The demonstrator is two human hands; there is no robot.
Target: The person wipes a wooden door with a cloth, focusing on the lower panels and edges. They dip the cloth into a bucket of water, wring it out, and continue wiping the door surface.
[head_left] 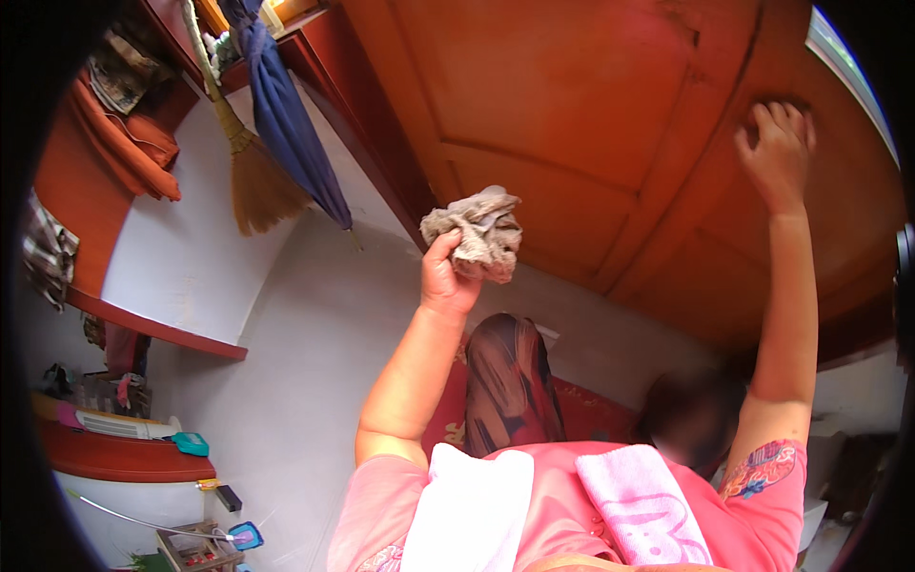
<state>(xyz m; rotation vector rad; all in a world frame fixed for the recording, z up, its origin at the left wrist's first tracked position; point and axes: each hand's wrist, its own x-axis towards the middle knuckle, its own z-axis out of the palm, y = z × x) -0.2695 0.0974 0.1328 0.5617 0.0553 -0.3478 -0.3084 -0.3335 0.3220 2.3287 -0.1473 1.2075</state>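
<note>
My left hand (448,281) is closed round a crumpled beige-grey rag (481,238), its thumb pressed against the near side. The bunched cloth is held up in front of an orange-brown panelled wooden door (562,86); I cannot tell whether it touches the wood. Higher up on the right, my right hand (782,157) rests against the door close to its outer edge. Its fingers are slightly bent and the thumb stands apart, with nothing seen in them.
At the left hang a straw broom (257,181) and a folded blue umbrella (295,124). Orange cloth (119,138) drapes nearby. Red-topped shelving (124,458) stands lower left. Below me lies a red mat (586,410), beside a blurred dark rounded shape (686,415).
</note>
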